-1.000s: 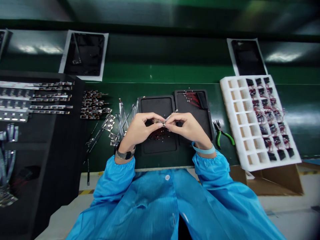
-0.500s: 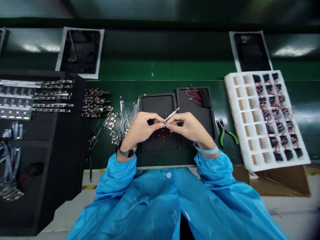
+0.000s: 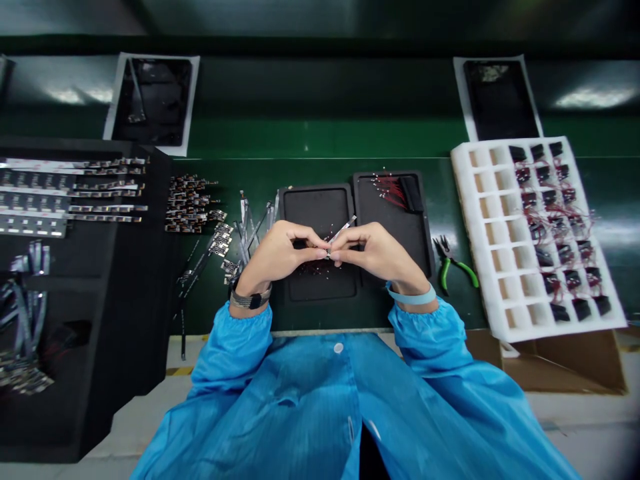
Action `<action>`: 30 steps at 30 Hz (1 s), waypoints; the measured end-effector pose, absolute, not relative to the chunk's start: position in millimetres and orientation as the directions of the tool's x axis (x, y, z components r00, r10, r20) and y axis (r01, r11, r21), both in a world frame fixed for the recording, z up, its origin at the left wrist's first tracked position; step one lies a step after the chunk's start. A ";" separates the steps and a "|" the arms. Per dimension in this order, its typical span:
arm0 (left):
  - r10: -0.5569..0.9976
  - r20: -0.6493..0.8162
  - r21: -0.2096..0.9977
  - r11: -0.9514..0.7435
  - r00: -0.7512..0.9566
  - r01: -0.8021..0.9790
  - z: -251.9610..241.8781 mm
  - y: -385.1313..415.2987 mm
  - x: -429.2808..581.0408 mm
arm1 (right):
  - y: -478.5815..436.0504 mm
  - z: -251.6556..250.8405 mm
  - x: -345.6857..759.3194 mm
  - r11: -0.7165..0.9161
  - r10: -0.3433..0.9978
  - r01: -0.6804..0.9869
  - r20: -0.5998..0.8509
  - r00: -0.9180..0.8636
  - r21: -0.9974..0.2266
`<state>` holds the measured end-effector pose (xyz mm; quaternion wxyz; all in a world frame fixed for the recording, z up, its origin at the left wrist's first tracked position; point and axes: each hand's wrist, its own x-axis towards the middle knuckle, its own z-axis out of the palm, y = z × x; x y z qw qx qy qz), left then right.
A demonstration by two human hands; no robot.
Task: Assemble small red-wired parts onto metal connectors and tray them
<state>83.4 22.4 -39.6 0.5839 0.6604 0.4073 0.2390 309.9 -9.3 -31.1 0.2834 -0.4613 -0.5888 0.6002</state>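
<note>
My left hand [image 3: 287,252] and my right hand [image 3: 375,252] meet fingertip to fingertip above a black tray [image 3: 320,293]. Both pinch a small flex cable [image 3: 345,228], whose pale strip sticks up and to the right from between the fingers. Its lower end, a tiny part at the fingertips, is mostly hidden. Red wires with small white ends [image 3: 327,271] lie in the tray beneath the hands. A second black tray [image 3: 393,237] adjoins on the right, holding a black piece with red wires [image 3: 411,193].
Green-handled pliers [image 3: 454,265] lie right of the trays, beside a white foam tray [image 3: 473,233] with black wired parts in some cells. Flex cables [image 3: 247,227] and small circuit boards [image 3: 190,207] lie at left, near a black box [image 3: 135,267]. Two dark panels [image 3: 153,100] lie behind.
Both hands stay pinched together over the tray, with barely any shift. The flex cable's strip has tilted slightly. The whole view has moved a little.
</note>
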 end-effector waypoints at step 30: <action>0.797 0.251 0.574 -0.580 0.550 0.579 113.8 103.8 239.4 | 12.6 -67.3 360.5 -0.006 0.973 0.387 0.084 0.215 -0.922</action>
